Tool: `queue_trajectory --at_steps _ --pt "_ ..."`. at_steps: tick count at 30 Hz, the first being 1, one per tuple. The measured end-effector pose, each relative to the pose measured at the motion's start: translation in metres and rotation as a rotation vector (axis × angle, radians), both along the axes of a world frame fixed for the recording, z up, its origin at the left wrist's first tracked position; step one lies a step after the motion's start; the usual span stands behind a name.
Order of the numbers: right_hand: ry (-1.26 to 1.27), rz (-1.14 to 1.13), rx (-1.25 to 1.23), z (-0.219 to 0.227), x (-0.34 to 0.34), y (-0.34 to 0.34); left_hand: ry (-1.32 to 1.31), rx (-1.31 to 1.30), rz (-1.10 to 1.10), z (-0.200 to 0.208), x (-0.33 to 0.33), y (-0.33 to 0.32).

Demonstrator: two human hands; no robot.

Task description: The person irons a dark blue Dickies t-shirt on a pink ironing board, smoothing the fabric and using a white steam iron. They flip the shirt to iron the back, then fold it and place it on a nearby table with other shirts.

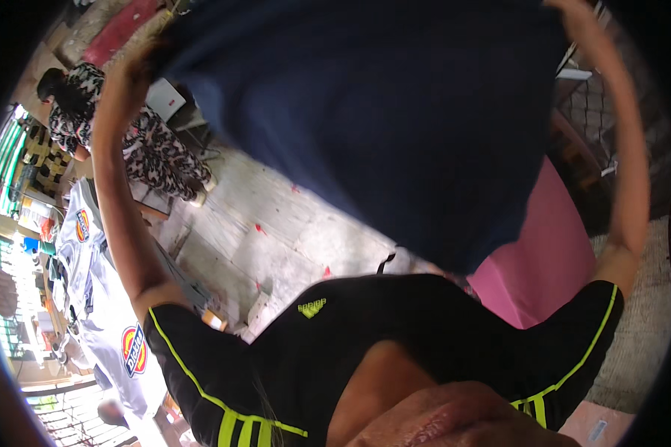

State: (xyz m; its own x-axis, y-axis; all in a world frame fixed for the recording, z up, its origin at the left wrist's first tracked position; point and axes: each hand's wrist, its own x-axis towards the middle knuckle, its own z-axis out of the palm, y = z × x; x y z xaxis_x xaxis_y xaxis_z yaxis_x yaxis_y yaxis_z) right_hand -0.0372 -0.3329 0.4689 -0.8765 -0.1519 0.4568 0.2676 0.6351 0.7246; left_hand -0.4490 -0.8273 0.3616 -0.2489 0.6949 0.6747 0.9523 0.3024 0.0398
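Note:
A large dark navy cloth (395, 134) is spread out between my raised arms and fills the upper middle of the head view. Its lower edge hangs in front of my black shirt. My left hand (147, 65) is closed on the cloth's left edge, though shadow blurs its fingers. At the upper right, my right hand (565, 9) grips the opposite corner; the picture's rim cuts part of it off. What kind of garment or piece the cloth is cannot be made out.
A pink surface or cloth (537, 253) lies to the right, below the navy cloth. At the left, another person (160, 153) in camouflage-patterned clothes bends forward. Pale fabric (89, 290) with colourful emblems hangs nearer me. Small red scraps lie on the tiled floor (276, 231).

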Motion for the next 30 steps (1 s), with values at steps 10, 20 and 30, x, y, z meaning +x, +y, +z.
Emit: queue_trajectory --at_steps 10,20,30 --pt "-0.681 0.014 -0.942 -0.369 -0.172 -0.025 -0.638 -0.455 0.369 -0.213 -0.027 -0.072" --pt "0.047 0.360 -0.633 -0.160 -0.233 0.003 -0.026 -0.234 0.509 -0.003 -0.076 -0.148" --pt "-0.775 0.410 -0.995 -0.400 -0.081 -0.091 -0.490 -0.436 0.503 -0.260 0.086 -0.167"
